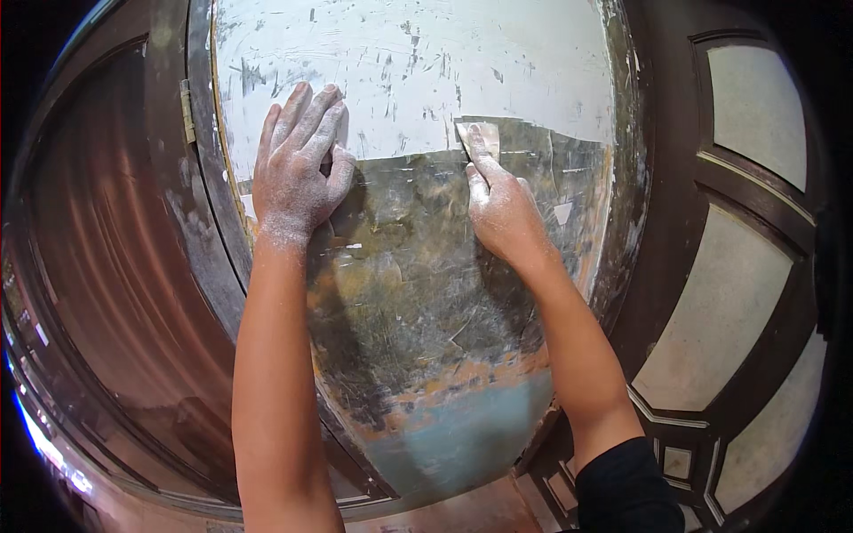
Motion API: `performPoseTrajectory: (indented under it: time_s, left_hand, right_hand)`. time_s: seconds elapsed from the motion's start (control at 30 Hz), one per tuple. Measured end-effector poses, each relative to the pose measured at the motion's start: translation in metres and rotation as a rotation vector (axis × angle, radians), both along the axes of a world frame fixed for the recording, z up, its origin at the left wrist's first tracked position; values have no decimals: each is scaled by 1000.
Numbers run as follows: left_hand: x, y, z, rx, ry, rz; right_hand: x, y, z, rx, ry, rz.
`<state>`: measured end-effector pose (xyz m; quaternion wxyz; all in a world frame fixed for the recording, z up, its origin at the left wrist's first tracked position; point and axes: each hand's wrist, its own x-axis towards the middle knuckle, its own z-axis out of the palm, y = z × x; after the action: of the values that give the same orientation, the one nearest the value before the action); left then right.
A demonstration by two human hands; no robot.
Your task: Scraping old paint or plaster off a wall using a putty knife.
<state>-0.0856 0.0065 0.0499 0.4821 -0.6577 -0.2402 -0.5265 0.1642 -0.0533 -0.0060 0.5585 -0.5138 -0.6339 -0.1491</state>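
Before me is a wall panel, its upper part covered with cracked, scratched white paint [413, 73]. Below an uneven border the surface is bare, mottled grey-brown [406, 280]. White dust coats my left hand [296, 160], which rests flat on the panel's left side across that border, fingers slightly spread. In my right hand [503, 200] is a small flat scraper [488, 141], index finger laid along its blade. The blade meets the panel at the edge of the white paint; its handle is hidden in my grip. A small white paint flake [562, 213] clings to the bare area.
A worn dark wooden frame [630, 166] borders the panel on the right. To the left is a dark door with a glossy brown panel [126, 266] and a metal hinge [187, 110]. Pale-panelled dark woodwork [720, 313] stands right. Low down is a blue-green painted band [460, 433].
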Motion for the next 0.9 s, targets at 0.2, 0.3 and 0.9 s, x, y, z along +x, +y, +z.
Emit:
performPoseTrajectory:
  time_s: [0.2, 0.3, 0.9]
  left_hand:
    - [-1, -1, 1, -17, 9, -30]
    - [-1, -1, 1, -12, 8, -25]
    - [-3, 3, 2, 43, 7, -20]
  right_hand:
    - [-1, -8, 1, -30, 16, 29]
    - [-4, -17, -14, -144, -14, -43]
    - [-4, -12, -31, -99, -81, -11]
